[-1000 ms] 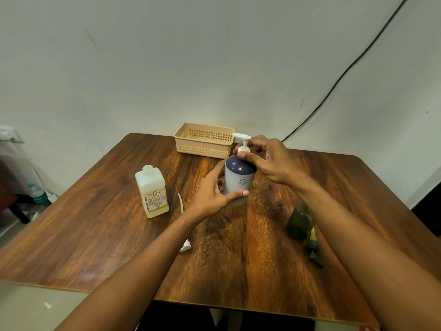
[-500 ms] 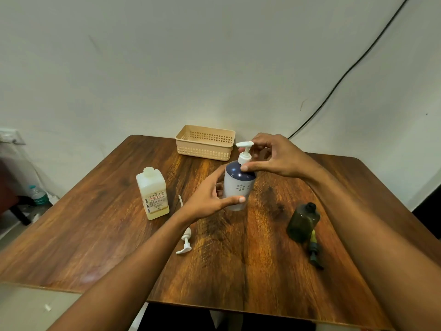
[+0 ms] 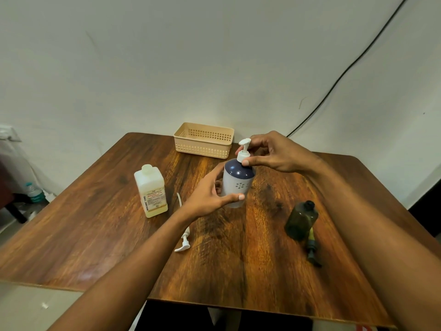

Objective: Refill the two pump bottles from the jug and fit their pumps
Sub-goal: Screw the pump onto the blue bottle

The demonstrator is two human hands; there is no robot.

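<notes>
Turning white plastic pump (image 3: 244, 151) on navy-topped white bottle (image 3: 238, 185)
Gripped at body by left hand (image 3: 210, 197), pinched at collar by right hand (image 3: 274, 151); hold upright, twist collar only.

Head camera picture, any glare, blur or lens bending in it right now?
Head view: sharp on the pump bottle, left hand and right hand; light soft and even, shadows faint; dull sheen on the table near its front left edge; the wide-angle lens bows the table edges; the dark bottle looks murky against the wood.
</notes>
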